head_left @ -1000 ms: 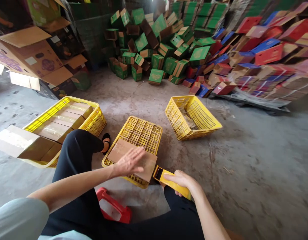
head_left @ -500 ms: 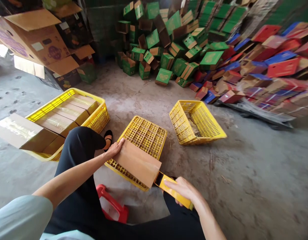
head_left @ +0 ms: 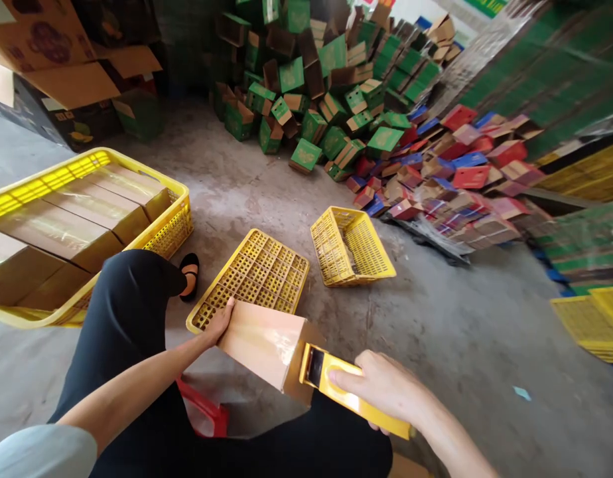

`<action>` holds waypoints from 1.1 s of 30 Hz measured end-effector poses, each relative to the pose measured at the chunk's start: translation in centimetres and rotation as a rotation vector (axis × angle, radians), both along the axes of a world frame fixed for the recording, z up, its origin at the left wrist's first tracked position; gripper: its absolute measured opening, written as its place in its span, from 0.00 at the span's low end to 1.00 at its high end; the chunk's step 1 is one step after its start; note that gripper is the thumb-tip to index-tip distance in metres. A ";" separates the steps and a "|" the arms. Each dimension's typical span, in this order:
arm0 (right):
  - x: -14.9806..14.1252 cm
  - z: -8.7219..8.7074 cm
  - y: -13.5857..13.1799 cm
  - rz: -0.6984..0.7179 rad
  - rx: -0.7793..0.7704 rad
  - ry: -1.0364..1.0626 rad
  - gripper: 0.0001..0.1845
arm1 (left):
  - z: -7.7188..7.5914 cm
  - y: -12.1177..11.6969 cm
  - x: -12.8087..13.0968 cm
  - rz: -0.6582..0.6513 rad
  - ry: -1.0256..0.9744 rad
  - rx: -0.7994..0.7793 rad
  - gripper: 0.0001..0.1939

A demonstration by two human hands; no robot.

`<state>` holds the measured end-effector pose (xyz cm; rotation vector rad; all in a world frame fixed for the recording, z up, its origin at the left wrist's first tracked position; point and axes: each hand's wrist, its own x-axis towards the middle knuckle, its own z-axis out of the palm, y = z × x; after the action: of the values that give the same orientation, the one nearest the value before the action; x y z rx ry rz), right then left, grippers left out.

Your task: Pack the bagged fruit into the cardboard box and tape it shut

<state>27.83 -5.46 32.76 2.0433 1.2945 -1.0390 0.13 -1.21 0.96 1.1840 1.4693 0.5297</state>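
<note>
A closed brown cardboard box (head_left: pixel 259 338), with shiny clear tape across its top near the right end, is tilted over the near edge of an upturned yellow crate (head_left: pixel 257 265). My left hand (head_left: pixel 219 324) grips its left end, most of the fingers hidden behind it. In my right hand (head_left: pixel 381 385) is a yellow tape dispenser (head_left: pixel 349 392), fingers wrapped round its body and thumb on top. The dispenser's dark front sits against the box's right end face. Whether tape is being laid there I cannot tell.
At left, a yellow crate (head_left: pixel 184 199) holds several taped boxes (head_left: pixel 72 229). Another yellow crate (head_left: pixel 331 255) stands ahead. A red plastic object (head_left: pixel 207 408) lies under my legs. Green boxes (head_left: pixel 306 156) and red-blue boxes (head_left: pixel 470 176) are heaped behind; yellow crates (head_left: pixel 590 322) are at right.
My left hand moved from flat on the box's top to its left end. The box came nearer and tilted, showing its right end face. The dispenser now meets that face. My view turned right.
</note>
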 end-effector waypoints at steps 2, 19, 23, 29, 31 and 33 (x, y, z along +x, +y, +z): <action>-1.3 -0.1 0.6 -0.040 -0.021 0.078 0.24 | 1.0 0.6 0.2 0.077 0.019 -0.004 0.45; -5.6 -4.8 3.4 -0.118 -0.018 0.603 0.31 | 12.4 3.0 -9.2 -1.065 -0.032 1.233 0.41; -5.3 -5.2 2.9 -0.110 -0.011 0.608 0.34 | 11.9 3.7 -8.6 -1.043 -0.051 1.256 0.36; -5.0 -5.7 2.6 -0.108 0.003 0.668 0.34 | 11.6 3.8 -8.3 -1.061 0.008 1.133 0.38; -4.5 -5.6 2.5 -0.113 0.005 0.675 0.33 | 11.6 3.8 -8.1 -1.067 0.016 1.110 0.37; -3.9 -5.4 2.3 -0.116 0.001 0.664 0.34 | 11.6 3.9 -8.0 -1.075 0.027 1.099 0.37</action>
<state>23.95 -3.20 27.35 1.8505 1.4787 -1.8737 -7.83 2.66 12.54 2.5637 0.2693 0.5274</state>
